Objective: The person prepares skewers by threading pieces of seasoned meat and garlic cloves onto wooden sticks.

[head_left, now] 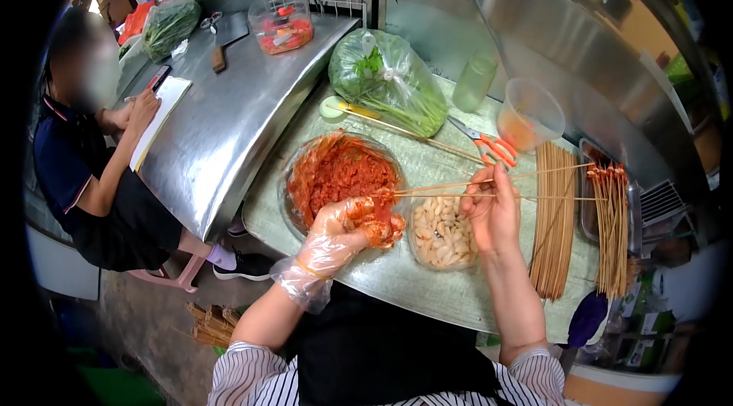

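My left hand (pixel 336 232) wears a clear plastic glove smeared with red sauce, a yellow band round its wrist. Its fingers close on red marinated meat (pixel 383 211) at the left ends of a few thin bamboo skewers (pixel 435 190). My bare right hand (pixel 495 211) pinches these skewers farther along, thumb and fingers together. Under and behind the gloved hand is a plastic-lined bowl (pixel 288 200) of red marinated meat (pixel 347 169). Peeled garlic cloves (pixel 441 234) fill a clear tub between my hands.
Bare skewers (pixel 553 230) lie right of my right hand, near a tray holding red-tipped skewers (pixel 613 238). Behind are orange-handled scissors (pixel 495 148), a plastic tub (pixel 531 112), a green glass (pixel 475 84) and bagged greens (pixel 389 81). A person (pixel 99 154) writes at the left steel table (pixel 252 77).
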Tool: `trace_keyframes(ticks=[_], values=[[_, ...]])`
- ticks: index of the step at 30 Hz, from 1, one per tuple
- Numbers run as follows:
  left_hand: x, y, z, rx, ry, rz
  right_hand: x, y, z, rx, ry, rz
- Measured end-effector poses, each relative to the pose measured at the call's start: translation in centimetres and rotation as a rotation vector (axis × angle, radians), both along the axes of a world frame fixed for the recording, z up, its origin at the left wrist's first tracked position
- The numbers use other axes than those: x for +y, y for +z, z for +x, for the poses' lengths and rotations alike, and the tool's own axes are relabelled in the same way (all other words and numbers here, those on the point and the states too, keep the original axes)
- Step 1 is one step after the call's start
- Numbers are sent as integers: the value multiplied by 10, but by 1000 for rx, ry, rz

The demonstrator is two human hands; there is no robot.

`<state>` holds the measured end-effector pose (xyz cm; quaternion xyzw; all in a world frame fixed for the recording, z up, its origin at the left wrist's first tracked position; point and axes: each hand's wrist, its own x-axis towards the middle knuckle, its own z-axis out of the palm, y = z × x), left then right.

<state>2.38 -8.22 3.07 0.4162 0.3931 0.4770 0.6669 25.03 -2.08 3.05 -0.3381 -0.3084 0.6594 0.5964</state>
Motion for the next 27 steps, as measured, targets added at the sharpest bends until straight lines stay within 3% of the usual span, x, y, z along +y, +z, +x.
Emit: trace_keyframes(ticks=[8,14,16,19,23,27], values=[[-1,-5,-3,-89,-9,-90,20,5,-7,-46,-30,12],[4,-12,-4,-40,64,-108,60,-11,-38,-415,130,65],[6,-18,-1,-51,74,-74,76,-16,-42,-570,305,266],[8,-26,-7,-28,132,-84,70,4,-20,-760,278,331],[8,-24,-7,-218,165,-129,46,25,9,-728,205,309],[7,-34,-10,-264,164,-46,24,15,25,-470,101,171]])
